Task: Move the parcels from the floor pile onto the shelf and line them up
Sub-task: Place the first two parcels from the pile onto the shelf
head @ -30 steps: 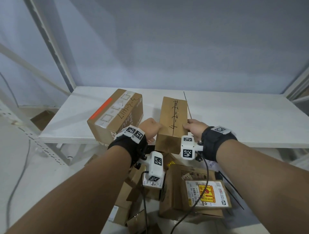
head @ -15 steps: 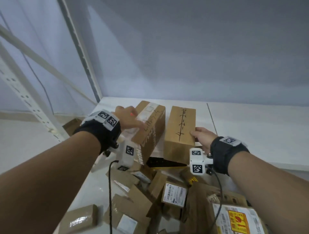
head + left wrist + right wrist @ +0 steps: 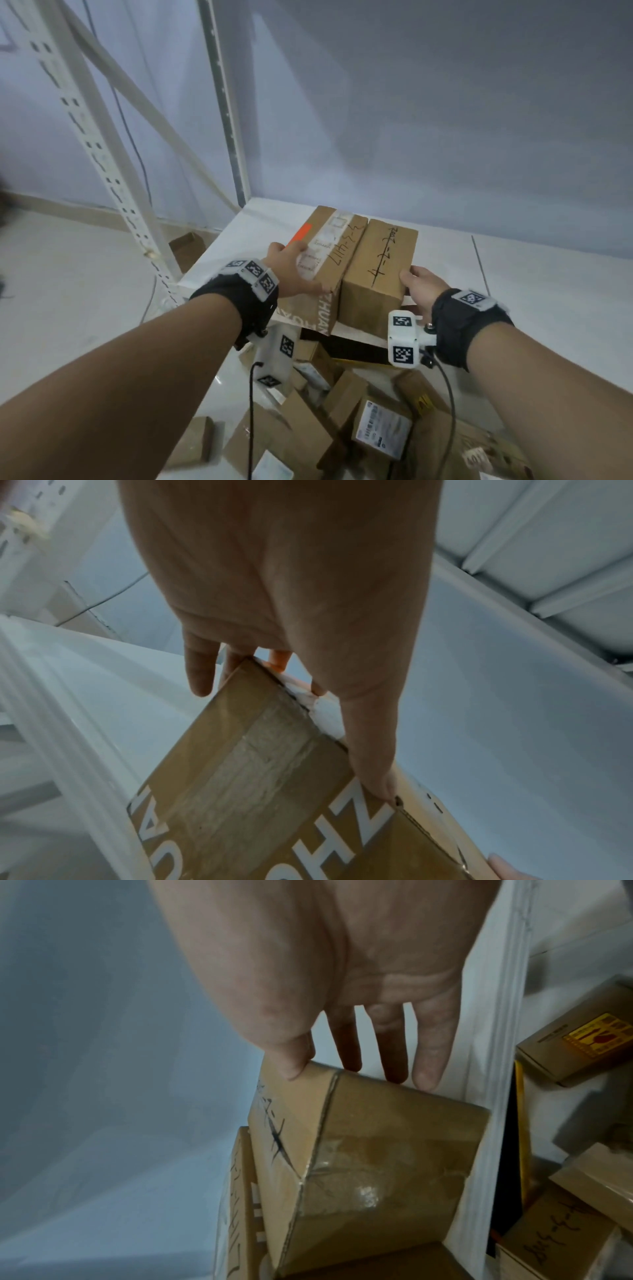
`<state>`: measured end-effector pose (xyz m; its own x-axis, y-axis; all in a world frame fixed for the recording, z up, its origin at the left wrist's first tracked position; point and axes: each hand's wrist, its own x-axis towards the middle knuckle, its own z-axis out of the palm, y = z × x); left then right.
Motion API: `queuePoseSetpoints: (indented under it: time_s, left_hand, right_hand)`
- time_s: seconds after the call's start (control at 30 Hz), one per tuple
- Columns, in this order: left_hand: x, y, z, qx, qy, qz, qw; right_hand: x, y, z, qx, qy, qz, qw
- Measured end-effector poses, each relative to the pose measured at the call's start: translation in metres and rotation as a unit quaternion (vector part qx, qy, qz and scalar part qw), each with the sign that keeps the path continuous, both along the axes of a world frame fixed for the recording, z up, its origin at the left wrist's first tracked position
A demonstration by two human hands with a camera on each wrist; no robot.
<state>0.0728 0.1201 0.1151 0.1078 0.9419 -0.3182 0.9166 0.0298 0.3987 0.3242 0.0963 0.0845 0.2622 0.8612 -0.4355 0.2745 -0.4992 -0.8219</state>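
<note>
Two brown cardboard parcels stand side by side and touching near the front left corner of the white shelf (image 3: 513,308). The left parcel (image 3: 337,246) (image 3: 260,791) has an orange strip, a white label and handwriting. My left hand (image 3: 294,270) (image 3: 274,588) lies flat on its top, fingers spread over the label, thumb along the front top edge. The right parcel (image 3: 376,260) (image 3: 377,1150) is plain with black handwriting. My right hand (image 3: 419,287) (image 3: 342,961) rests at its front right corner, thumb on the top edge, straight fingers against the right side.
Below the shelf front, the floor pile (image 3: 342,411) holds several more labelled boxes, also seen in the right wrist view (image 3: 582,1042). White perforated uprights (image 3: 102,137) and a rear post (image 3: 226,102) frame the shelf's left end. A small box (image 3: 186,245) lies on the floor to the left.
The left parcel was skewed and apart from the right one; it now stands straight against it, farther onto the shelf. My left hand moved from the plain parcel to the labelled one.
</note>
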Motion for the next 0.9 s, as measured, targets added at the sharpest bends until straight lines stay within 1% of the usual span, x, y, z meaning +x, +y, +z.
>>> queuePoseSetpoints:
  time_s: [0.23,0.27,0.4,0.5,0.67,0.9]
  left_hand:
    - [-0.029,0.037,0.000,0.021,0.001,-0.005,1.000]
    - [-0.034,0.042,0.001,0.025,0.002,-0.004,1.000]
    - [-0.056,0.070,0.000,0.039,-0.010,0.007,0.999]
    - [-0.077,0.092,0.000,0.060,-0.021,0.013,0.998]
    - [-0.107,0.121,-0.008,0.079,-0.046,0.045,0.995]
    - [-0.136,0.152,-0.020,0.084,-0.057,0.098,0.990]
  right_hand:
    - [-0.029,0.026,0.002,0.018,-0.024,0.022,0.999]
    - [-0.034,0.030,0.004,0.016,-0.015,0.020,1.000]
    - [-0.061,0.059,0.007,0.003,0.081,-0.001,0.997]
    - [-0.079,0.092,0.006,0.017,0.109,0.002,0.994]
    - [-0.107,0.130,0.008,0.024,0.086,0.018,0.996]
    - [-0.137,0.157,0.006,0.041,0.075,0.038,0.996]
